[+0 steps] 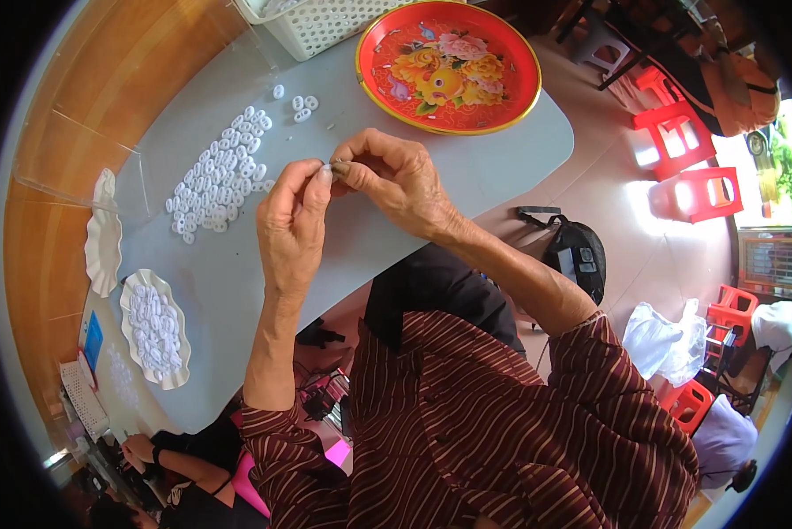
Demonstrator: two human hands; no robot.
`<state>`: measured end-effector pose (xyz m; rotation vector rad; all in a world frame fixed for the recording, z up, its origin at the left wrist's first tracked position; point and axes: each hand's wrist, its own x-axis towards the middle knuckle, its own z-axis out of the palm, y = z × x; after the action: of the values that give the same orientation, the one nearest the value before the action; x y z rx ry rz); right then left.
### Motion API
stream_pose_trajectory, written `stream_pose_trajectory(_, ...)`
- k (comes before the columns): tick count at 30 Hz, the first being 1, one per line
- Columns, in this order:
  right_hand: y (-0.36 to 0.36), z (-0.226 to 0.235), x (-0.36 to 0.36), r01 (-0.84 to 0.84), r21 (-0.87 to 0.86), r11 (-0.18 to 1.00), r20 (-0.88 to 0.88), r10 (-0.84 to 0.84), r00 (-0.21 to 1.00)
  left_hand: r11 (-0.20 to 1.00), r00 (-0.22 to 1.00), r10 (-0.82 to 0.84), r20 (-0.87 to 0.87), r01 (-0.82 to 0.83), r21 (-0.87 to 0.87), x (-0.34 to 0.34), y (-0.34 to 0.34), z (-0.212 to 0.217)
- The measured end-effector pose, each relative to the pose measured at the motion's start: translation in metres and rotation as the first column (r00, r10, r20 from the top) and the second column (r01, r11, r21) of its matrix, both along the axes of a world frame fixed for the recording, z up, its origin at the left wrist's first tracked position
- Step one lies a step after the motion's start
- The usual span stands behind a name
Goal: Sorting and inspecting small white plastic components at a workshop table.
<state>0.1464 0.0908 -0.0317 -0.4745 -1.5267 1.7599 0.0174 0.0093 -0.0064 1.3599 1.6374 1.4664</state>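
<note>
Over the grey table, my left hand (295,207) and my right hand (396,181) meet at the fingertips. Between them is a small white plastic piece (327,168), mostly hidden by the fingers. The left thumb and forefinger pinch it. My right thumb and forefinger are closed against the same spot; what they grip is too small to make out. Left of the hands lies a loose spread of white oval plastic pieces (220,176), each with dark marks or openings. Several more pieces (302,109) lie apart, beyond my left hand.
A red floral tray (374,97) with a gold rim sits at the far edge, beside a white perforated basket (312,35). A scalloped white dish (182,375) at left holds more white pieces. At lower left is another person's arm (193,472). Red stools (678,132) stand on the floor at right.
</note>
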Motion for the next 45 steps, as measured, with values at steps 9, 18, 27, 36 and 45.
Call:
stream_pose_trajectory(9,0.003,0.0,0.0,-0.005,-0.031,1.0,-0.071,0.003,0.997,0.998,1.0,0.024,-0.008,-0.023,0.053,-0.006,-0.001,-0.003)
stream_pose_trajectory(18,0.004,0.004,0.001,-0.098,-0.136,0.986,-0.123,0.082,0.989,0.998,0.999,0.031,-0.034,-0.029,0.058,-0.007,-0.003,-0.004)
stream_pose_trajectory(27,0.001,-0.004,-0.004,-0.012,-0.013,1.0,-0.172,0.01,0.985,0.987,0.902,0.149,-0.406,-0.111,0.115,-0.005,0.0,-0.009)
stream_pose_trajectory(36,-0.002,0.004,-0.003,-0.043,-0.04,0.998,-0.153,0.037,0.988,0.995,0.989,0.099,-0.107,-0.099,0.006,-0.008,-0.002,-0.004)
stream_pose_trajectory(45,0.001,0.0,0.0,0.004,-0.086,0.996,-0.139,-0.016,0.99,0.997,0.998,0.017,-0.057,-0.021,-0.077,-0.006,0.0,0.0)
